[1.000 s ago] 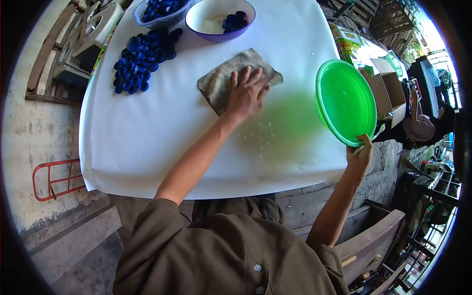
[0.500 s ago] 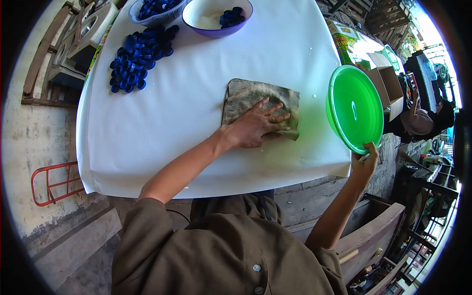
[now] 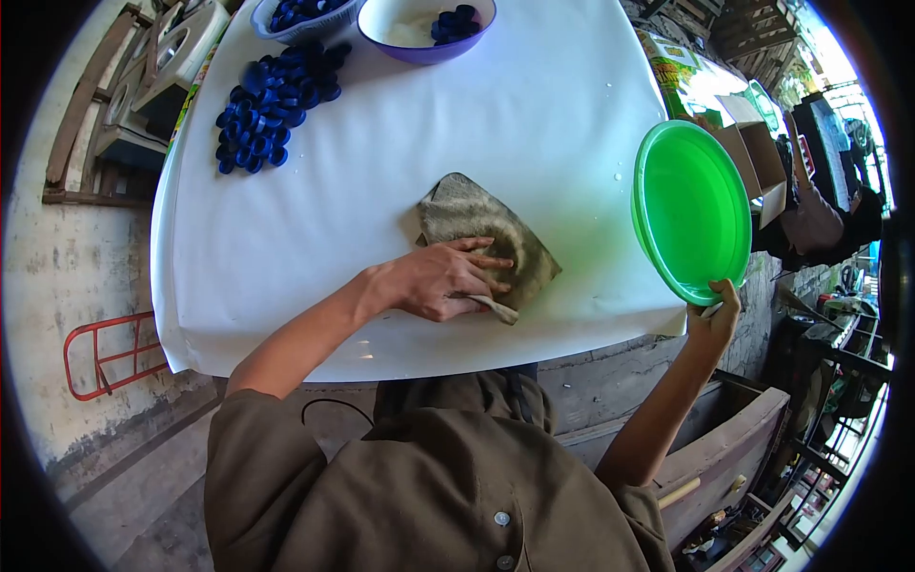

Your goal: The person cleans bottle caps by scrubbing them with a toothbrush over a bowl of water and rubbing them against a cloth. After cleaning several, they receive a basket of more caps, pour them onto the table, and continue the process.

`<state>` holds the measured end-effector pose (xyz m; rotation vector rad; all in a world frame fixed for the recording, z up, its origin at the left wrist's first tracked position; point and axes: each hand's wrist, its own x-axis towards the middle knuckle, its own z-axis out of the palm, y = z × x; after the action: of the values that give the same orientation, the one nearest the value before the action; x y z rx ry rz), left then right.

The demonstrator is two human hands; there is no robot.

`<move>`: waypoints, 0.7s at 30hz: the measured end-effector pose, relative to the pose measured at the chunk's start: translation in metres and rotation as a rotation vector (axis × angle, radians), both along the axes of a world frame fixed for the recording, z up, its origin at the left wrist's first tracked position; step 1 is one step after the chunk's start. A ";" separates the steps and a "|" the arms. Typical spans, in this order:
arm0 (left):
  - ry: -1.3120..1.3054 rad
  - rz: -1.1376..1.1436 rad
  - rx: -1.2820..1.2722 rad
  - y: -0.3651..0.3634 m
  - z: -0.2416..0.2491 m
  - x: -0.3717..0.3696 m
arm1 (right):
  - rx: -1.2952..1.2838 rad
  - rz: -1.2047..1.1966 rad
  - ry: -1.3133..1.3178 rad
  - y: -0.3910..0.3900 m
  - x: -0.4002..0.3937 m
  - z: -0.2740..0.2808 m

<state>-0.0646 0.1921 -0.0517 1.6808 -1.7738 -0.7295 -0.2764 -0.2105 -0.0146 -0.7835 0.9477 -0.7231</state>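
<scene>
My left hand (image 3: 443, 278) presses on a grey-brown cloth (image 3: 462, 205) on the white-covered table, its fingers on top. One cloth edge is folded up by the thumb, which is partly hidden. My right hand (image 3: 717, 310) grips the lower rim of a green plastic basin (image 3: 691, 210), its fingers closed round it. The basin is tilted at the table's right edge, its inside facing me. No contents show in it.
A pile of blue caps (image 3: 272, 105) lies at the table's far left. Behind it are a pale basket (image 3: 315, 27) of caps and a purple-rimmed bowl (image 3: 429, 50) with several more. A cardboard box (image 3: 748, 157) and another person (image 3: 815, 224) are beyond the basin.
My left hand has drawn the cloth toward me and to the left, turning it and folding an edge. My right hand still holds the basin, nearly unmoved.
</scene>
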 end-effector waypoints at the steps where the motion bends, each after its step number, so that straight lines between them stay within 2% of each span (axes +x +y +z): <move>1: 0.033 0.012 0.035 0.006 0.003 -0.001 | -0.001 0.001 0.001 0.003 0.002 0.002; 14: 0.294 0.238 0.155 0.113 0.021 -0.012 | -0.015 0.084 -0.036 0.015 0.035 0.011; 15: 0.316 0.278 0.121 0.121 0.020 -0.015 | -0.011 0.083 -0.028 0.016 0.038 0.011; 21: 0.467 0.588 0.272 0.180 0.037 -0.016 | 0.008 0.164 -0.031 0.022 0.061 0.008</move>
<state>-0.0808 0.3721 -0.0147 1.8787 -0.8290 -1.0053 -0.2152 -0.1886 -0.0063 -0.8302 0.8472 -0.5861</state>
